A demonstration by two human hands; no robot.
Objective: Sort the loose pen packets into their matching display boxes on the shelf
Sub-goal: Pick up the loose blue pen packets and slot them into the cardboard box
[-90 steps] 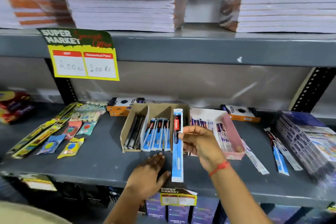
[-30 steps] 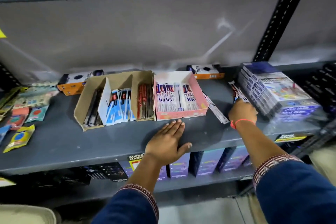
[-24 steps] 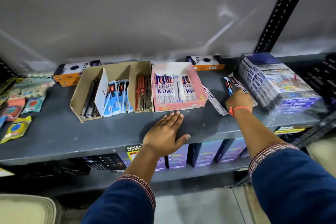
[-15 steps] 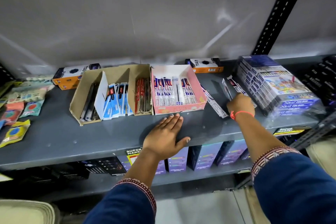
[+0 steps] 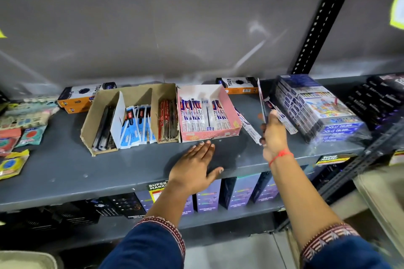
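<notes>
My right hand (image 5: 273, 135) is shut on a thin pen packet (image 5: 261, 99), held upright on edge just right of the pink display box (image 5: 237, 116). That pink box holds white-and-purple pen packets. To its left a brown cardboard box (image 5: 93, 116) has compartments of black, blue and red packets. Two loose white packets lie on the grey shelf (image 5: 87, 166), one (image 5: 248, 128) left of my right hand and one (image 5: 284, 122) right of it. My left hand (image 5: 194, 168) rests flat, palm down, on the shelf's front edge below the pink box.
A wrapped stack of colour-pencil boxes (image 5: 317, 107) stands at the right. Orange-and-black boxes (image 5: 80, 96) (image 5: 238, 85) sit at the back. Small colourful sachets (image 5: 13, 161) lie at the left. Purple boxes (image 5: 236, 192) fill the shelf below. An upper shelf overhangs.
My right hand has lifted a packet off the shelf near the pencil boxes and turned it upright. The left hand has stayed flat on the shelf edge.
</notes>
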